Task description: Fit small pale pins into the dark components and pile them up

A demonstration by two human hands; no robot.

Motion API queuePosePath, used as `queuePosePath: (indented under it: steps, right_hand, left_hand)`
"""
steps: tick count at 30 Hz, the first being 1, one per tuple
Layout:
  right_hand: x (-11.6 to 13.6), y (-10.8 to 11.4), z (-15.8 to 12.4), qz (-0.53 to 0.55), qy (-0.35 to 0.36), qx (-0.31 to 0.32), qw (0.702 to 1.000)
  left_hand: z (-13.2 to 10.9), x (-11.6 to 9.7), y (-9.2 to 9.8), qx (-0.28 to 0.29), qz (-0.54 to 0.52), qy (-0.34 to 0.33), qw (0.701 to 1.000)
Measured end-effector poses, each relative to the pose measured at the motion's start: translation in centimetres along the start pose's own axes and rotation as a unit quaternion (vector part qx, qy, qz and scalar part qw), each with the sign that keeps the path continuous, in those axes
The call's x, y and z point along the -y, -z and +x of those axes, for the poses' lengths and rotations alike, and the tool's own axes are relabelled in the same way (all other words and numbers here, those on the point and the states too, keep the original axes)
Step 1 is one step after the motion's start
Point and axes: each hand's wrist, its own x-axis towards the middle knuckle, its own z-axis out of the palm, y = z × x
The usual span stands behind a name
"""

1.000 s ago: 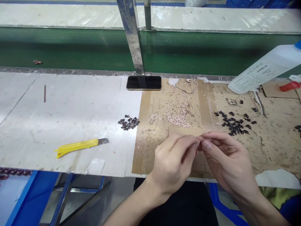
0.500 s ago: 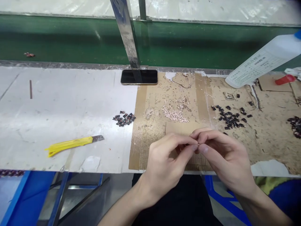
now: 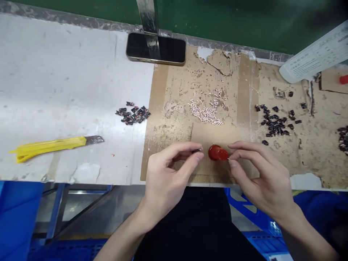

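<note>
Between the thumb and fingertips of my left hand (image 3: 172, 175) is a small black piece (image 3: 196, 150), held just left of a red cap (image 3: 218, 153). The cap stands on the cardboard (image 3: 217, 134) between my two hands. On its right side, my right hand (image 3: 258, 174) pinches a tiny pale piece (image 3: 228, 158), mostly hidden by the fingertips and close to the cap's edge. Beyond the hands lies a heap of tiny copper-coloured bits (image 3: 206, 113). Small black pieces lie in one pile (image 3: 133, 114) to the left and in another pile (image 3: 276, 124) to the right.
A yellow utility knife (image 3: 51, 146) with its blade out lies on the left. At the back a phone (image 3: 156, 49) rests against a metal post (image 3: 148, 16). A white bottle (image 3: 312, 54) leans at the back right, near another red object (image 3: 344, 79).
My hands, together before, have moved apart, and the red cap now shows between them. The black piece is now visible in my left hand. The view has tilted down and closer.
</note>
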Motion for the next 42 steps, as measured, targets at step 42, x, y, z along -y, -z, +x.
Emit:
queuePosePath:
  steps: [42]
  right_hand:
    - [3.0,1.0,0.7,0.303,-0.151,-0.046,0.94]
  left_hand:
    - [-0.2,-2.3,-2.6,0.144,-0.331,0.245,0.9]
